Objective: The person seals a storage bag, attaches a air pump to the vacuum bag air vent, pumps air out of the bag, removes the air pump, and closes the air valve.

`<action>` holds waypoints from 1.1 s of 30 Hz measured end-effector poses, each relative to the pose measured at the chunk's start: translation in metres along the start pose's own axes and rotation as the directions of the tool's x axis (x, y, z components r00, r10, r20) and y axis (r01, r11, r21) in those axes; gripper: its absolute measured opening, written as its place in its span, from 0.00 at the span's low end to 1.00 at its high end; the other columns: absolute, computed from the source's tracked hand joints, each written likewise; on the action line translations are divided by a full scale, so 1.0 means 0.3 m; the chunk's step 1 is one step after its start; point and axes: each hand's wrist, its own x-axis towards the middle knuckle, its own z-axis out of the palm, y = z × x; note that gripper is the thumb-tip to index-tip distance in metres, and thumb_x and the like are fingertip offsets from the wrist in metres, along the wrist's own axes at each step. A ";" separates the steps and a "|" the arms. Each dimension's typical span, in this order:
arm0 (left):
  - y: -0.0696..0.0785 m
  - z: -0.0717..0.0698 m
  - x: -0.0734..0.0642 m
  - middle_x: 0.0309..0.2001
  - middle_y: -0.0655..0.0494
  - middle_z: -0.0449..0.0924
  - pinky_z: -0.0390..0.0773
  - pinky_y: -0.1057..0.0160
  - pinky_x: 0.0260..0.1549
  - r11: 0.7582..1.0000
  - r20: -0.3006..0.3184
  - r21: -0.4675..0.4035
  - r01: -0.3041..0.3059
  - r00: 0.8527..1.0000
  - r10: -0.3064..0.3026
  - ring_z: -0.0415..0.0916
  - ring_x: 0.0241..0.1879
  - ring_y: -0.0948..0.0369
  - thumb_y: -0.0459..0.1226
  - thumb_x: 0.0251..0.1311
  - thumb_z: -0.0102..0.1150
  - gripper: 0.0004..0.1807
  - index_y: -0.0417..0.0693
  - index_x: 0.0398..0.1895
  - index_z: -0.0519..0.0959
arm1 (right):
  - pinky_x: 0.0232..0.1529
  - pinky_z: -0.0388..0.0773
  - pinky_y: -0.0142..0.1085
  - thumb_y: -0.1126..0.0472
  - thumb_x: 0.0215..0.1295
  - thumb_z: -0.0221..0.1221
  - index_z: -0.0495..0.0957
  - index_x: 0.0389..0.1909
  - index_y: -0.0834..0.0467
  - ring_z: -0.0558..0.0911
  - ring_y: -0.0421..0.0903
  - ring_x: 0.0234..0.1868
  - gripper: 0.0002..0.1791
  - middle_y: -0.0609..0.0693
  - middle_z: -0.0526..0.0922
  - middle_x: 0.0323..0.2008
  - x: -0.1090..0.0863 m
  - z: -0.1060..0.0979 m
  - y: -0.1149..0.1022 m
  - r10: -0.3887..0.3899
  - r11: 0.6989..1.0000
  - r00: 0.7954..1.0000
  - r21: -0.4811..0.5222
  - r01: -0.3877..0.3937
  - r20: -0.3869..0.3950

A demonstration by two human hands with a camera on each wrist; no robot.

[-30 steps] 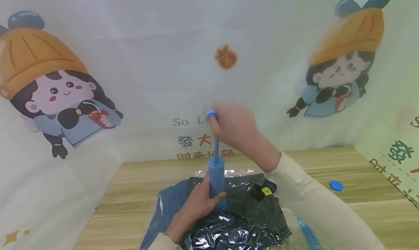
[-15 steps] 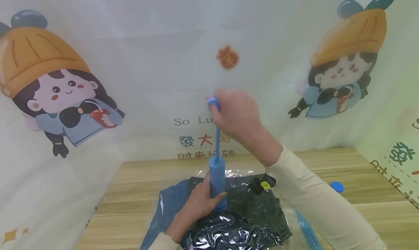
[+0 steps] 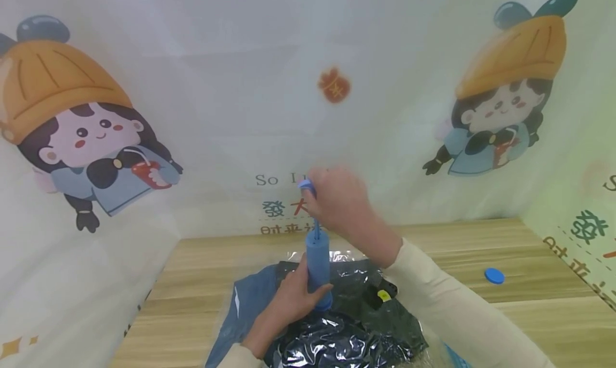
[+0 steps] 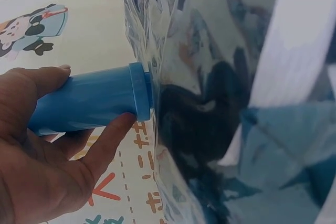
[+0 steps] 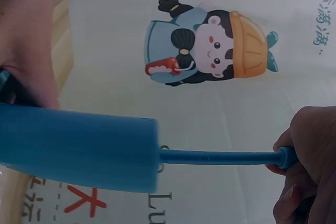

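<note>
A blue hand pump (image 3: 318, 258) stands upright on a clear plastic bag (image 4: 173, 30) with dark folded clothes (image 3: 337, 336) inside. My left hand (image 3: 291, 298) grips the lower part of the pump's barrel; in the left wrist view, the barrel's collar (image 4: 139, 92) meets the bag's surface. Above the barrel, my right hand (image 3: 339, 199) holds the pump's handle (image 3: 306, 185), mostly covered by the fingers. Between barrel and handle a thin blue rod (image 5: 220, 157) shows in the right wrist view.
Right of the bag, a round blue cap (image 3: 494, 275) lies on the wooden table (image 3: 539, 314). Black items with a yellow label (image 3: 383, 295) show at the bag's right side. Behind the table hangs a printed white cloth (image 3: 231, 100). Something light blue (image 3: 456, 357) peeks out below the right sleeve.
My right hand first rose with the handle, then came down lower than before, so less rod shows above the barrel. The left hand and barrel have stayed in place.
</note>
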 end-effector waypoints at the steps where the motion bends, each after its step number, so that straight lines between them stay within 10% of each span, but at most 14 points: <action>1: -0.001 0.001 -0.001 0.50 0.36 0.82 0.80 0.41 0.48 1.000 -0.002 0.002 -0.005 1.000 0.005 0.81 0.49 0.39 0.46 0.65 0.68 0.48 0.40 0.79 0.50 | 0.13 0.58 0.30 0.60 0.71 0.59 0.66 0.17 0.53 0.63 0.41 0.13 0.21 0.44 0.64 0.12 -0.012 0.017 0.000 -0.004 1.000 1.000 -0.004 0.004 0.009; 15: -0.007 0.000 -0.011 0.52 0.36 0.81 0.80 0.42 0.47 0.999 0.008 -0.018 -0.026 1.000 0.027 0.81 0.50 0.39 0.45 0.66 0.67 0.50 0.39 0.79 0.47 | 0.12 0.57 0.32 0.61 0.69 0.60 0.68 0.22 0.53 0.62 0.40 0.13 0.16 0.43 0.61 0.13 -0.132 0.167 0.008 0.021 0.999 0.992 -0.033 -0.017 0.126; 33: -0.002 0.001 0.002 0.53 0.36 0.81 0.79 0.41 0.48 1.000 0.019 0.005 -0.007 1.000 0.007 0.81 0.51 0.39 0.44 0.66 0.67 0.48 0.39 0.79 0.48 | 0.12 0.56 0.30 0.61 0.71 0.57 0.72 0.25 0.54 0.59 0.38 0.12 0.12 0.42 0.61 0.13 -0.127 0.142 0.014 0.050 0.997 0.986 0.053 -0.059 0.159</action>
